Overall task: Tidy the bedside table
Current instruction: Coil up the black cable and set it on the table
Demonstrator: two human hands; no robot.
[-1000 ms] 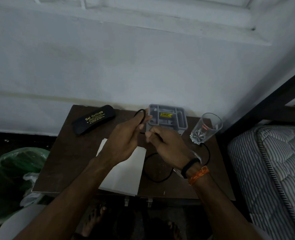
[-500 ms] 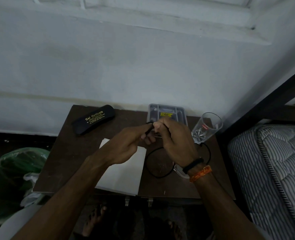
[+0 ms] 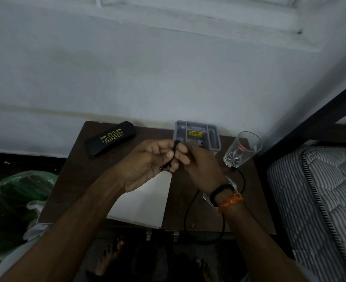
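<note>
Black cable [image 3: 188, 208] is seen first, nearest of all: a slack loop is draped over the front edge of the tabletop [image 3: 74, 176] and is run up behind the right wrist toward the hands. A second ago that loop lay wider and wholly on the tabletop; it has now been drawn in and lengthened toward the front edge, so more of the cable has been gathered. White paper [image 3: 143, 200] is left flat beneath the left forearm, untouched.

Higher up, the hands have been brought together. The left hand [image 3: 147, 165] is turned palm-up, and its fingers [image 3: 171, 154] are curled round a small bundle of folded cable. The right hand [image 3: 202, 165] is pressed close against it, fingers bent onto the same bundle; exactly how they pinch it cannot be told from this angle. Earlier the hands were held apart with an open ring of cable between them, and that ring has now been closed into a tight coil.

By that reading, the winding is well along but not finished, since slack is left to be taken in.

Farther back, a drinking glass [image 3: 242, 149] stands by the right hand, a grey tray [image 3: 213, 137] sits behind the hands, and a black glasses case [image 3: 110, 138] lies at the far left corner.
</note>
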